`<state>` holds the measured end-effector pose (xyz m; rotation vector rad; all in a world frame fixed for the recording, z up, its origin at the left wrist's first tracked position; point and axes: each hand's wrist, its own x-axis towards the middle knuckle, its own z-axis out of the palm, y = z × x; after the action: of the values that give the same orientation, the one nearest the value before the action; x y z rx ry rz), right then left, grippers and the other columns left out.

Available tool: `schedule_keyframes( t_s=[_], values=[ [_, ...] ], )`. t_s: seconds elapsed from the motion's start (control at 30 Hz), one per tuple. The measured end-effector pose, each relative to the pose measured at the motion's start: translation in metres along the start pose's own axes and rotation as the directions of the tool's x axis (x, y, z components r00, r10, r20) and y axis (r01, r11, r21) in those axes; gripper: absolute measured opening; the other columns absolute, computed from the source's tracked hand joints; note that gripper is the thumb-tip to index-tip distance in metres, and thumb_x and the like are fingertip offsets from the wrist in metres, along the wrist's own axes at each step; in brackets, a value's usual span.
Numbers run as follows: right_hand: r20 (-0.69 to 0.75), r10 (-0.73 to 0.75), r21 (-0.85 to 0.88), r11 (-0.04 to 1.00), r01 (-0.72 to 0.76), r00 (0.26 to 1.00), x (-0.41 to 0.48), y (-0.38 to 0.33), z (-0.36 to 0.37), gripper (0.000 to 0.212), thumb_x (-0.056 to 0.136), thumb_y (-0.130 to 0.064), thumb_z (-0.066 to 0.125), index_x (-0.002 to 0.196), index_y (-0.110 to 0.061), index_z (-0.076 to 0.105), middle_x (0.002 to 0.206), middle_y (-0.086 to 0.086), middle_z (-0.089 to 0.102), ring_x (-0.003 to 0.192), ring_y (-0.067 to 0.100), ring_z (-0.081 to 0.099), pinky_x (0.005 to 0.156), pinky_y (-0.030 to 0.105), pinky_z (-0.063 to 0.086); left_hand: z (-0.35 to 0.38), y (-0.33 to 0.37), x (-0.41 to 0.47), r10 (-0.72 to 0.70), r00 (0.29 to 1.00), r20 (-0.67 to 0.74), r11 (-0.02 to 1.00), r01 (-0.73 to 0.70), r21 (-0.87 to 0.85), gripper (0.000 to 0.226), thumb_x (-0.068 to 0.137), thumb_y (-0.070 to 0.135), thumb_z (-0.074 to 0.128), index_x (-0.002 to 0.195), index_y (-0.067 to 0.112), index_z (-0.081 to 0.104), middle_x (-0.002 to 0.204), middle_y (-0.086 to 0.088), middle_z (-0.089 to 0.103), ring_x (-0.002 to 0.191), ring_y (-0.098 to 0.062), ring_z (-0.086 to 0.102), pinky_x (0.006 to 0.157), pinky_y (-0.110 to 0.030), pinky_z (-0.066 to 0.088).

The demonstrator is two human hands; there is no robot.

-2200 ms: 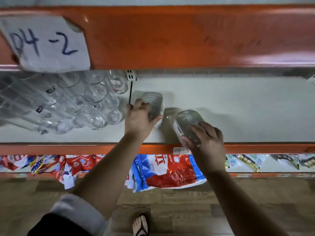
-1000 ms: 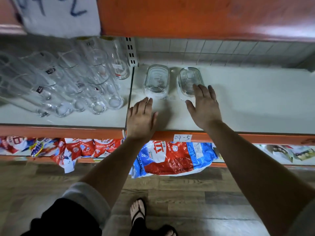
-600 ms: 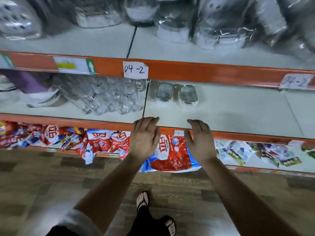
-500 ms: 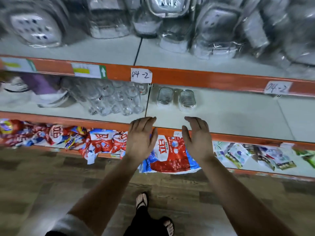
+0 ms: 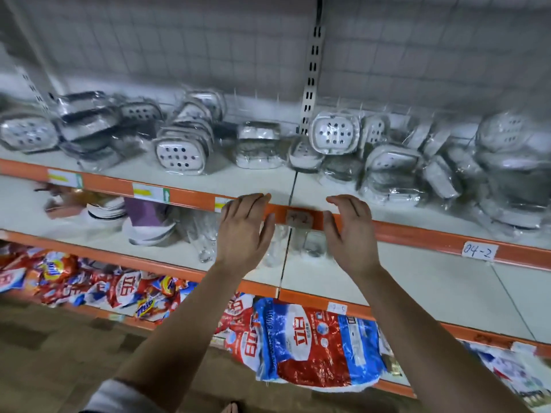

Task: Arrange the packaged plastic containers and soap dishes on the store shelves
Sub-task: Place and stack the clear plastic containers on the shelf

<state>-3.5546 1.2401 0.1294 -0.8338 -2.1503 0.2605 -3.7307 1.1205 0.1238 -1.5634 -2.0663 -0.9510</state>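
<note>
Several plastic-wrapped soap dishes and containers lie in loose heaps along the upper shelf point(image 5: 256, 181), among them a perforated white dish point(image 5: 180, 155), a grey container pack point(image 5: 258, 149) and another perforated dish point(image 5: 335, 132). My left hand point(image 5: 244, 231) and my right hand point(image 5: 348, 231) hover empty in front of that shelf's orange edge, fingers relaxed and slightly bent. Behind my hands, on the middle shelf point(image 5: 417, 278), the two clear dishes point(image 5: 313, 244) are partly hidden.
Clear drinking glasses point(image 5: 204, 236) and stacked bowls point(image 5: 149, 226) sit on the middle shelf to the left. Detergent bags point(image 5: 310, 344) fill the bottom shelf. A slotted upright point(image 5: 311, 64) and wire grid back the shelves. Paper tag "04-2" point(image 5: 480, 251) hangs at right.
Both hands let go of the two clear dishes on the middle shelf, drew back and rose to the upper shelf's edge. The view tilted up, showing the wrapped soap dishes.
</note>
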Motion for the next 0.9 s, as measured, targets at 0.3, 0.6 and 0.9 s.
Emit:
schedule_keyframes(
  t_s=[0.3,0.6,0.9],
  values=[
    [0.144,-0.002,-0.019,1.0,0.004,0.99,0.084,-0.031,0.072,0.028,0.095,-0.013,0.058,0.121,-0.005,0.063,0.126,0.01,0.057,0.119,0.028,0.052,0.104,0.031,0.038,0.001,-0.098,0.067,-0.057,0.995,0.085,0.997,0.052,0.061,0.048,0.095,0.037,0.035,0.122,0.008,0.064,0.12,-0.008,0.064,0.109,-0.03,0.058,0.095,-0.041,0.041],
    [0.449,0.048,-0.183,0.982,0.039,0.892,0.155,-0.04,0.149,0.059,0.098,-0.006,0.042,0.153,-0.019,0.028,0.162,0.003,0.018,0.15,0.022,0.012,0.119,0.04,0.025,0.031,-0.142,0.116,0.076,0.983,0.164,0.997,-0.076,-0.004,0.038,0.096,0.03,0.046,0.12,0.004,0.063,0.115,-0.013,0.064,0.106,-0.035,0.058,0.091,-0.042,0.049],
    [0.367,0.082,-0.344,0.938,0.053,0.927,0.173,-0.045,0.176,0.05,0.092,-0.004,0.048,0.142,-0.009,0.045,0.136,0.011,0.042,0.132,0.032,0.036,0.113,0.034,0.03,0.051,-0.165,0.142,0.058,0.978,0.203,0.995,-0.041,-0.09,0.041,0.099,0.028,0.044,0.129,0.003,0.057,0.125,-0.015,0.059,0.114,-0.033,0.055,0.1,-0.043,0.044]
  ],
)
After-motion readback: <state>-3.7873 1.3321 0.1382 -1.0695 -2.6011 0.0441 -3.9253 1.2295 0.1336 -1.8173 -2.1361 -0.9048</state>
